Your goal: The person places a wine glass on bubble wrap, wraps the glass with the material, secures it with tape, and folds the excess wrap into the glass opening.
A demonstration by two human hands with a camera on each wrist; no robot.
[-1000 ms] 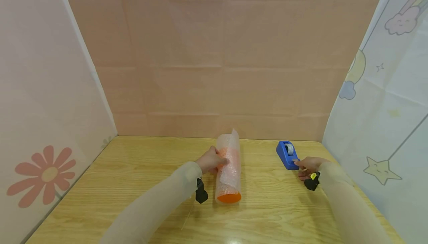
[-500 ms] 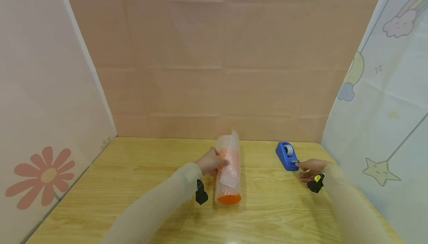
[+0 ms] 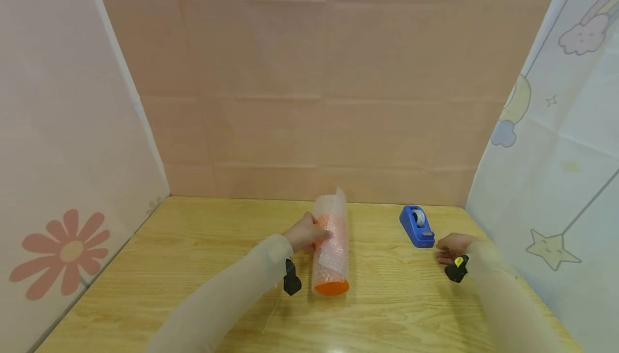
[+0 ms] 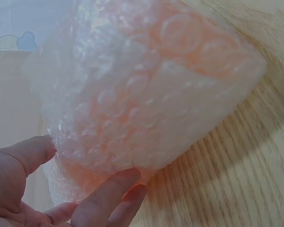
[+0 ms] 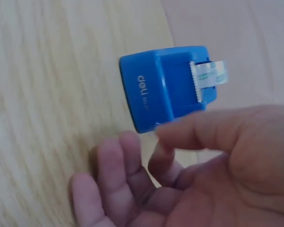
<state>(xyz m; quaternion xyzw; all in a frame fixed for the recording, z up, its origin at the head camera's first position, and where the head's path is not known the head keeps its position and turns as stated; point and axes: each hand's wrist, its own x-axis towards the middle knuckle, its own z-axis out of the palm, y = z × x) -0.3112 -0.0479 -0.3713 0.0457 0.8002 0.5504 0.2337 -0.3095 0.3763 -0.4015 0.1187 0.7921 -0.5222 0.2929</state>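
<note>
An orange cylinder in bubble wrap (image 3: 331, 245) lies lengthwise on the table, its bare orange end towards me. From its left side my left hand (image 3: 304, 233) grips it; in the left wrist view the thumb and curled fingers (image 4: 104, 198) press against the wrap. To the right stands a blue tape dispenser (image 3: 417, 227), a strip of printed tape (image 5: 210, 74) reaching its toothed cutter. Just off the dispenser's near end, my right hand (image 3: 452, 246) has thumb and index finger together. A small clear sliver, seemingly a piece of tape (image 5: 157, 125), shows at the thumb tip.
Underneath is a light wooden table (image 3: 222, 218). A thin pale strip (image 3: 271, 315) lies near the left forearm. A pinkish backdrop (image 3: 266, 127) closes the back, with printed panels on both sides.
My right hand has drawn slightly away from the dispenser's cutter, to the right and towards me. The left hand and the wrapped cylinder have stayed put.
</note>
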